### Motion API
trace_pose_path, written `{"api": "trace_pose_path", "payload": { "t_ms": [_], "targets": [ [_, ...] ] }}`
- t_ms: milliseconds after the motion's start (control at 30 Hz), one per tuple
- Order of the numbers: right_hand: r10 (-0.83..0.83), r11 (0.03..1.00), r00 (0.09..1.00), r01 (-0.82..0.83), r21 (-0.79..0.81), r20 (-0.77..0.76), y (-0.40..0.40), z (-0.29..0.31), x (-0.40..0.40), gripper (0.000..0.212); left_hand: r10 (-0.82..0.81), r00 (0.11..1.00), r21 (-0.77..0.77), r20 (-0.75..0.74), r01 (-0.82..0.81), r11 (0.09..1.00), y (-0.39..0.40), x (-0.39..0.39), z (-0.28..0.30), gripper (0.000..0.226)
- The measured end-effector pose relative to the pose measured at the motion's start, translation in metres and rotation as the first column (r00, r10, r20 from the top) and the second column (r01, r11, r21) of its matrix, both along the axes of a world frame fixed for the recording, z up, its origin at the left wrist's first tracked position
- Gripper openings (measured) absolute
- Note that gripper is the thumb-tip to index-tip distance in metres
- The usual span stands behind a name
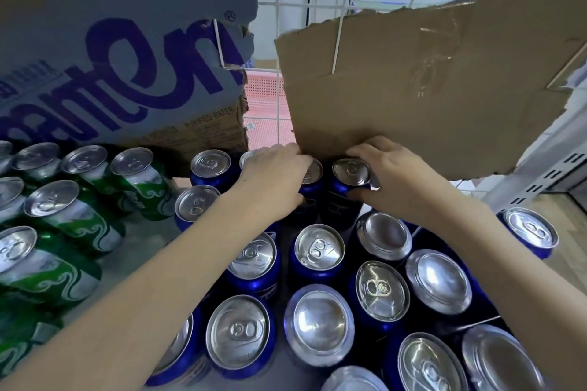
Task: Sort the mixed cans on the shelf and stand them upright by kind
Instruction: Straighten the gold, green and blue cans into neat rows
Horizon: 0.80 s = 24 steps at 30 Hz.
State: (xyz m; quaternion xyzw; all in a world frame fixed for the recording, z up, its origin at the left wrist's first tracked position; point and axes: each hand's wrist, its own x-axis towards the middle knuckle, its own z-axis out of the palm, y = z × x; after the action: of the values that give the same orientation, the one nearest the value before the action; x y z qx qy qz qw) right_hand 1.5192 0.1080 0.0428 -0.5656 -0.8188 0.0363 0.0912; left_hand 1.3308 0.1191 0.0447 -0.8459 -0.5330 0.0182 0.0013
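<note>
Placement step in hand: left hand (275, 179) and right hand (386, 181) each grasp a dark can (347, 173) at the shelf's rear, beyond the blue cans (319, 251); next, release them upright among those.

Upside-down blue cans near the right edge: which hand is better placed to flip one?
The right hand: an upside-down blue can sits just beneath its wrist. The left hand is farther off.
</note>
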Motion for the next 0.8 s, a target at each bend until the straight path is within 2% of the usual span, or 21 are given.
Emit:
{"api": "trace_pose_path", "payload": {
  "t_ms": [133, 300, 433, 600, 800],
  "targets": [
    [-0.099, 0.994, 0.987, 0.104, -0.031, 0.124, -0.004, -0.007, -0.011, 0.070, 0.035, 0.999, 0.024, -0.012, -0.035, 0.999, -0.001, 0.003, -0.003, 0.052],
    [-0.001, 0.999, 0.996, 0.005, -0.046, 0.086, 0.001, -0.007, -0.008, 0.057, 0.109, 0.994, 0.095, -0.011, -0.108, 0.990, -0.006, 0.013, -0.006, 0.034],
    [0.122, 0.992, 0.989, -0.120, -0.032, 0.087, 0.005, -0.006, 0.002, 0.060, 0.151, 0.988, 0.091, -0.022, -0.148, 0.985, -0.007, 0.019, -0.003, 0.033],
    [0.119, 0.991, 0.991, -0.116, -0.062, 0.054, 0.006, -0.008, 0.002, 0.059, 0.170, 0.984, 0.125, -0.061, -0.162, 0.979, -0.011, 0.024, -0.002, 0.036],
    [0.034, 0.999, 0.998, -0.035, 0.009, 0.062, 0.005, -0.012, -0.006, 0.051, 0.154, 0.987, 0.127, -0.043, -0.148, 0.981, -0.010, 0.019, -0.008, 0.035]
  ]
}}
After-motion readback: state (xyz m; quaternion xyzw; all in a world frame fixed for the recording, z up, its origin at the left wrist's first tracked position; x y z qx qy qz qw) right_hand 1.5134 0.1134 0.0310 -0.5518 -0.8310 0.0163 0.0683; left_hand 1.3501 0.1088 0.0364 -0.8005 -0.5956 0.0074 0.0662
